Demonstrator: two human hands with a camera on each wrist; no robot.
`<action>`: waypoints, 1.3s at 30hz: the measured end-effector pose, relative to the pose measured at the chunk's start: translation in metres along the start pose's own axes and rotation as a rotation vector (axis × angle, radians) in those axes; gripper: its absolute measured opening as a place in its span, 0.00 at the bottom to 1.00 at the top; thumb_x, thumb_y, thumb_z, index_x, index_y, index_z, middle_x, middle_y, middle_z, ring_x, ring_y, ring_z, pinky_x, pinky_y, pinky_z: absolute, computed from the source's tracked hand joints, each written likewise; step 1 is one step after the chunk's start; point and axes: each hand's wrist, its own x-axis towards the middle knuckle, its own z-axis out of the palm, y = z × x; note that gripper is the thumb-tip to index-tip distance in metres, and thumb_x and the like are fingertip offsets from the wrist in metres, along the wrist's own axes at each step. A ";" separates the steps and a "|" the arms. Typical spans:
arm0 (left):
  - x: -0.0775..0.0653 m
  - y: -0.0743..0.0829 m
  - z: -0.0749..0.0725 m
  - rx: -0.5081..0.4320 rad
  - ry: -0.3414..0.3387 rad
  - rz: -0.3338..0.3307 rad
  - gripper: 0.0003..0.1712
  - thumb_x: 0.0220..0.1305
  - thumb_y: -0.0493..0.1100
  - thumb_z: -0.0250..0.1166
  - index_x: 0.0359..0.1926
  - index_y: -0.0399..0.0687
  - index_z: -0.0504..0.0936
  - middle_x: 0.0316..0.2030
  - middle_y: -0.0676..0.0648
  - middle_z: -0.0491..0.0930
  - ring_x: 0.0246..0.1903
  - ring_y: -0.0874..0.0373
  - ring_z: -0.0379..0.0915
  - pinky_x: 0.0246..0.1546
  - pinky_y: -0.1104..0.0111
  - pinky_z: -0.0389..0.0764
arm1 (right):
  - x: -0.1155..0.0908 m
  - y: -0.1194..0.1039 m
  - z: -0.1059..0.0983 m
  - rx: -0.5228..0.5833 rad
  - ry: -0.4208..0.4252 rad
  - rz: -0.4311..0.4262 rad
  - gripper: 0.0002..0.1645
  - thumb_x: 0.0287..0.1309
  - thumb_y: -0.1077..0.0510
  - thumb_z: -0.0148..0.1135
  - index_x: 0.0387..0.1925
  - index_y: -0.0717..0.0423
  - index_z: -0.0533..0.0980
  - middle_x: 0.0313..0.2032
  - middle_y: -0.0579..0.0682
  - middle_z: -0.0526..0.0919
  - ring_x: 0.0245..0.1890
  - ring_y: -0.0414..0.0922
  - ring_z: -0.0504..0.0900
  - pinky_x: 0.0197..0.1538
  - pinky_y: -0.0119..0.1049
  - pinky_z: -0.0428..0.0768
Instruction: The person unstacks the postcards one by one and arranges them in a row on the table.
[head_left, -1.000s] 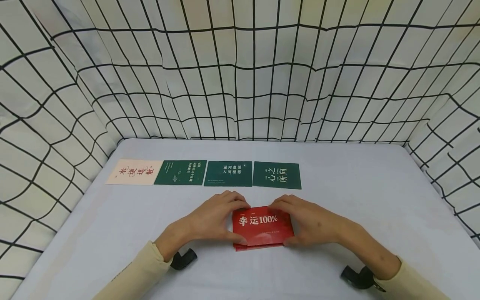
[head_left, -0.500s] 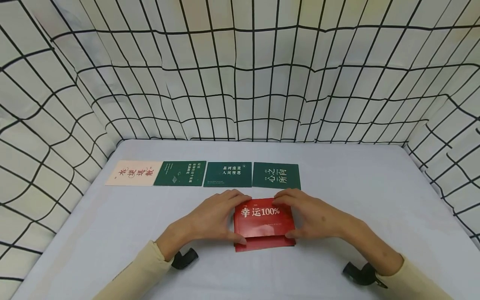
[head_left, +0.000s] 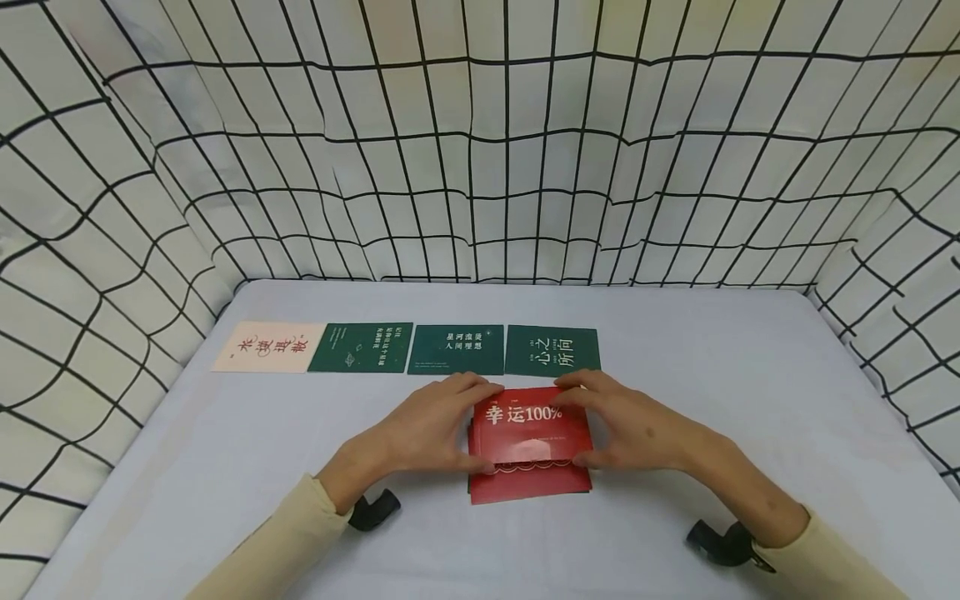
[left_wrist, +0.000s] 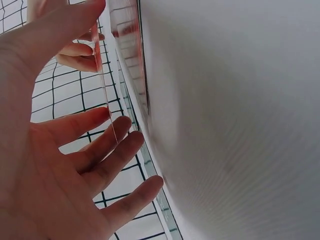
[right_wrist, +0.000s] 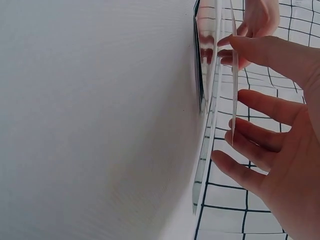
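A red card (head_left: 525, 437) with white characters and "100%" is held level between both hands. My left hand (head_left: 427, 429) grips its left end, thumb at the near edge and fingers at the far edge. At the opposite end my right hand (head_left: 637, 425) grips it the same way. Below lies a stack of red cards (head_left: 534, 483), its near part showing past the held card, with a scalloped line along the top. Both wrist views show the held card (right_wrist: 235, 90) edge-on, with a gap between it and the stack (left_wrist: 131, 50).
Along the back of the white table (head_left: 712, 358) lies a row: a pink card (head_left: 258, 360) at left, then three green cards (head_left: 456, 362). Black-lined netting (head_left: 510, 167) surrounds the back and sides. A black wrist mount (head_left: 720, 546) hangs under each forearm.
The top red card has come up off the stack and moved away from me, uncovering more of the cards beneath. Both hands have moved with it, keeping hold of its ends.
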 end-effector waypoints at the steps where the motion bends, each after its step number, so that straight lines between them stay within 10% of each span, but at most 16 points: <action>1: 0.000 0.000 0.000 0.000 0.000 -0.001 0.55 0.45 0.66 0.81 0.74 0.58 0.71 0.63 0.55 0.75 0.60 0.59 0.74 0.55 0.63 0.85 | 0.000 0.000 0.000 -0.001 0.001 -0.001 0.45 0.45 0.47 0.84 0.66 0.42 0.76 0.69 0.47 0.72 0.68 0.47 0.73 0.52 0.40 0.89; 39: 0.026 0.001 -0.004 0.000 0.047 0.008 0.54 0.49 0.66 0.79 0.75 0.58 0.70 0.67 0.52 0.73 0.66 0.57 0.70 0.59 0.57 0.84 | -0.005 0.019 -0.014 -0.012 0.095 0.060 0.48 0.44 0.47 0.85 0.68 0.41 0.75 0.70 0.46 0.71 0.72 0.49 0.68 0.51 0.44 0.90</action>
